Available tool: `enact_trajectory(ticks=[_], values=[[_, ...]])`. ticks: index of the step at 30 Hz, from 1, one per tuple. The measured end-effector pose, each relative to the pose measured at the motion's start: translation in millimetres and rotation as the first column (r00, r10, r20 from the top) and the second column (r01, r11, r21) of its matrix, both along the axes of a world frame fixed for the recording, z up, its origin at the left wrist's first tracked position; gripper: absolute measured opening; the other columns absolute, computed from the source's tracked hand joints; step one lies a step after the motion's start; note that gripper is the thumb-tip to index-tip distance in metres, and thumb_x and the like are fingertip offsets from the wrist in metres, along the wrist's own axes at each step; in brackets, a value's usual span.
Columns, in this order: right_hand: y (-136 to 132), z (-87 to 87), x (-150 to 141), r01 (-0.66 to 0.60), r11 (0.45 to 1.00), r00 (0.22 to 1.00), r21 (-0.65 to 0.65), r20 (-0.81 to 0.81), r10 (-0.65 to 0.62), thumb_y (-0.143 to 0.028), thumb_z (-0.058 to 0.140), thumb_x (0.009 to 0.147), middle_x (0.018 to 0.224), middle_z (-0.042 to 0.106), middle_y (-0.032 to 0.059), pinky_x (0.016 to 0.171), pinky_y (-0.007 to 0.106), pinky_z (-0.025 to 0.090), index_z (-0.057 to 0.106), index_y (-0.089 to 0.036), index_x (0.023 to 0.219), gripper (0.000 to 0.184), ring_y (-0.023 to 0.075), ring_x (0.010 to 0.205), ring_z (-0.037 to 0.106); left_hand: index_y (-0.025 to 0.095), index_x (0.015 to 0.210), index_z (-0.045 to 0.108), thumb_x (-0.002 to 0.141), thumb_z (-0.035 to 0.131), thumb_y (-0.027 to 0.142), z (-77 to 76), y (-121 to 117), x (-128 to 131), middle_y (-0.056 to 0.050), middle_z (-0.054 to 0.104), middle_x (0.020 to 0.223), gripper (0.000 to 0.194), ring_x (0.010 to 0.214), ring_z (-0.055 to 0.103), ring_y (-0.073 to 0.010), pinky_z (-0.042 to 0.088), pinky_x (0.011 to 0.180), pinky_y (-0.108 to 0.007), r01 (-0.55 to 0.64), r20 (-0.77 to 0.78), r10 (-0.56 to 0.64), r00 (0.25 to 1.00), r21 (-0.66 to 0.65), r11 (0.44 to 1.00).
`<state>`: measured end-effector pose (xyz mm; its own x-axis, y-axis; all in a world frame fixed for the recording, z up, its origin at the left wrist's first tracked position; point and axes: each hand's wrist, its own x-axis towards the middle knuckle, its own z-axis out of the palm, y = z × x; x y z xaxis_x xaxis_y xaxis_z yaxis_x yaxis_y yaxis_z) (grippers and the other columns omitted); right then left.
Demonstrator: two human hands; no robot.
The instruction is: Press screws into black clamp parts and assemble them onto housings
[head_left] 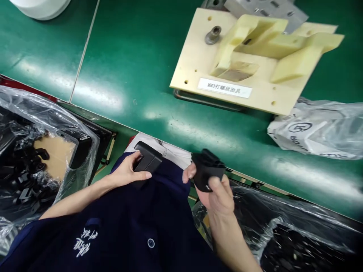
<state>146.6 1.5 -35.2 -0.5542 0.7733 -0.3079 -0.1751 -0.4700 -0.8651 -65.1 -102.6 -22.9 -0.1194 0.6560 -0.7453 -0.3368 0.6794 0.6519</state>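
My left hand [129, 168] is closed round a black box-shaped plastic part [149, 158], just above my lap. To its right, my right hand [218, 192] grips another black plastic part [208, 168], which has ridges or slots along its top and a rounded lower side. The two parts are apart from each other, both near the front edge of the green table [136, 98]. The undersides of both parts, and some of the fingers, are hidden.
A cream fixture board [190, 64] with a yellow cradle [297, 70] and a metal post [213, 36] stands on the table. Beside it lies a plastic bag [320, 130]. Plastic-lined bins of black parts, a left bin [25, 162] and a right bin [297, 249], flank me.
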Motion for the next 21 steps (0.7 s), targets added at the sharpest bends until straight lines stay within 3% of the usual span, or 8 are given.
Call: enact_trajectory(ticks=[3, 6, 9, 12, 17, 21], values=[[-14, -7.7, 2, -0.287, 0.946, 0.927, -0.152, 0.203, 0.314, -0.051, 0.068, 0.081, 0.058, 0.057, 0.0009, 0.044, 0.027, 0.041, 0.064, -0.016, 0.077, 0.036, 0.0138, 0.047, 0.051, 0.015, 0.099, 0.060, 0.056, 0.086, 0.041, -2.8, -5, 1, -0.005, 0.069, 0.083, 0.057, 0.075, 0.065, -0.0199, 0.047, 0.071, -0.030, -0.099, 0.120, 0.120, 0.986, -0.167, 0.981], [-24, -9.6, -3, -0.500, 0.865, 0.797, -0.039, 0.369, 0.477, -0.049, 0.066, 0.082, 0.056, 0.048, -0.0016, 0.045, 0.025, 0.034, 0.053, -0.017, 0.061, 0.041, 0.0102, 0.048, 0.042, 0.015, 0.092, 0.065, 0.058, 0.083, 0.049, -8.6, -8, 6, -0.002, 0.067, 0.075, 0.052, 0.067, 0.061, -0.0156, 0.045, 0.063, -0.025, -0.158, 0.152, 0.203, 0.967, -0.261, 0.952], [-26, -7.7, -11, -0.612, 0.775, 0.750, 0.159, 0.427, 0.505, -0.049, 0.058, 0.086, 0.058, 0.044, -0.0013, 0.051, 0.026, 0.034, 0.042, -0.019, 0.057, 0.045, 0.0111, 0.054, 0.041, 0.014, 0.079, 0.067, 0.061, 0.080, 0.056, -12.5, -9, 9, 0.000, 0.063, 0.068, 0.047, 0.061, 0.055, -0.0115, 0.041, 0.057, -0.022, -0.186, 0.149, 0.230, 0.962, -0.266, 0.946], [-24, -8.7, -16, -0.661, 0.701, 0.725, 0.266, 0.466, 0.507, -0.046, 0.053, 0.089, 0.056, 0.041, -0.0021, 0.053, 0.027, 0.034, 0.038, -0.020, 0.058, 0.043, 0.0119, 0.054, 0.040, 0.014, 0.078, 0.068, 0.061, 0.080, 0.059, -11.8, -8, 11, 0.000, 0.064, 0.067, 0.049, 0.058, 0.053, -0.0106, 0.040, 0.054, -0.021, -0.168, 0.161, 0.214, 0.963, -0.256, 0.952], [-19, -16.9, -16, -0.703, 0.653, 0.676, 0.281, 0.547, 0.493, -0.044, 0.051, 0.089, 0.055, 0.042, -0.0016, 0.054, 0.027, 0.034, 0.037, -0.021, 0.057, 0.042, 0.0127, 0.053, 0.042, 0.014, 0.079, 0.069, 0.061, 0.079, 0.061, -7.8, -7, 11, -0.001, 0.064, 0.067, 0.051, 0.056, 0.053, -0.0105, 0.040, 0.053, -0.021, -0.160, 0.129, 0.201, 0.971, -0.274, 0.948], [-18, -17.9, -19, -0.801, 0.534, 0.553, 0.271, 0.677, 0.486, -0.036, 0.052, 0.089, 0.064, 0.055, 0.0029, 0.056, 0.027, 0.038, 0.052, -0.018, 0.062, 0.033, 0.0145, 0.059, 0.052, 0.014, 0.080, 0.067, 0.062, 0.079, 0.059, -9.2, -6, 15, 0.001, 0.062, 0.066, 0.050, 0.057, 0.053, -0.0107, 0.041, 0.054, -0.022, -0.137, 0.101, 0.168, 0.980, -0.265, 0.954]])
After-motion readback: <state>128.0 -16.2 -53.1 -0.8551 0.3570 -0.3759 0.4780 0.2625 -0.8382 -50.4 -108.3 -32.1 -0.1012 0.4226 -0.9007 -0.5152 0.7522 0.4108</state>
